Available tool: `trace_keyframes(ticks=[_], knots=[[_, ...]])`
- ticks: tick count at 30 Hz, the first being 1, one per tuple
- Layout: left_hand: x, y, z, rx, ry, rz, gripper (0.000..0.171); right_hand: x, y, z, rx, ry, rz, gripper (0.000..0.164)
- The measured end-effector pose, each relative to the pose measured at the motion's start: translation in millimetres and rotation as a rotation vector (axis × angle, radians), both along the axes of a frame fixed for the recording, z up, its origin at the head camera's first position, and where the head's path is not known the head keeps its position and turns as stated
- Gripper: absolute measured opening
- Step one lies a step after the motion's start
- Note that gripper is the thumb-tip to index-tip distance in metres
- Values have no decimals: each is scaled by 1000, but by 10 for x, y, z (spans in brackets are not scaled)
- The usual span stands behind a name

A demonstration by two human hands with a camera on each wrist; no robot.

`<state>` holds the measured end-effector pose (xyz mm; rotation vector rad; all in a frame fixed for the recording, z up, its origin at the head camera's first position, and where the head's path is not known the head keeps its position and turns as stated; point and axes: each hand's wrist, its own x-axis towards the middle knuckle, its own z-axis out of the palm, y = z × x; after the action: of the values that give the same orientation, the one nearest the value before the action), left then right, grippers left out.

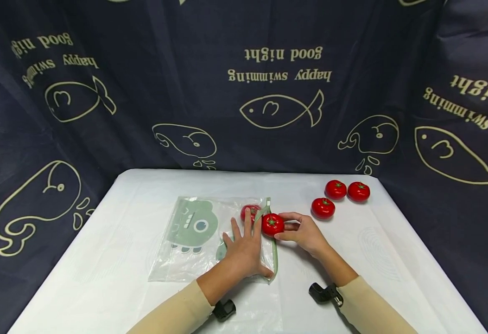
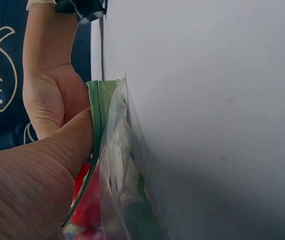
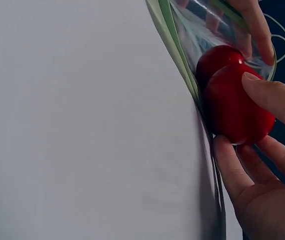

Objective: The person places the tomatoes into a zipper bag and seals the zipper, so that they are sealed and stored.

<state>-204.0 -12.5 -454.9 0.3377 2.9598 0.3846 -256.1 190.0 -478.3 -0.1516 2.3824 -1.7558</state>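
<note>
Three tomatoes (image 1: 323, 208) sit on the white tabletop (image 1: 331, 260); a fourth tomato (image 1: 245, 214) lies inside the cartoon-print zip bag (image 1: 193, 227). The right hand (image 1: 304, 232) pinches a fifth tomato (image 1: 273, 225) at its mouth. The left hand (image 1: 244, 253) spreads its fingers there, probably keeping the mouth agape. Upside-down writing on the navy cloth (image 1: 210, 55) reads "good night" and "happy swimming".

Head: above six o'clock, facing down toward twelve; farthest, spanning most of the tabletop (image 1: 102, 260).
Left wrist: low, close, rolled sideways; zip bag (image 2: 117, 160) at seven o'clock.
Right wrist: likewise; held tomato (image 3: 237, 107) at three o'clock.
Bag mouth (image 2: 97, 117): in all three views.
Held tomato: shared by head and right wrist.
</note>
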Motion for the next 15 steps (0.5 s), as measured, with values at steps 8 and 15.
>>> trace_keyframes(ticks=[8, 15], knots=[[-10, -1, -9, 0, 24, -14, 145, -10, -58, 2, 5, 2, -2, 66], [-17, -1, -4, -1, 18, -20, 146, -25, -131, -12, 23, 24, -13, 63]])
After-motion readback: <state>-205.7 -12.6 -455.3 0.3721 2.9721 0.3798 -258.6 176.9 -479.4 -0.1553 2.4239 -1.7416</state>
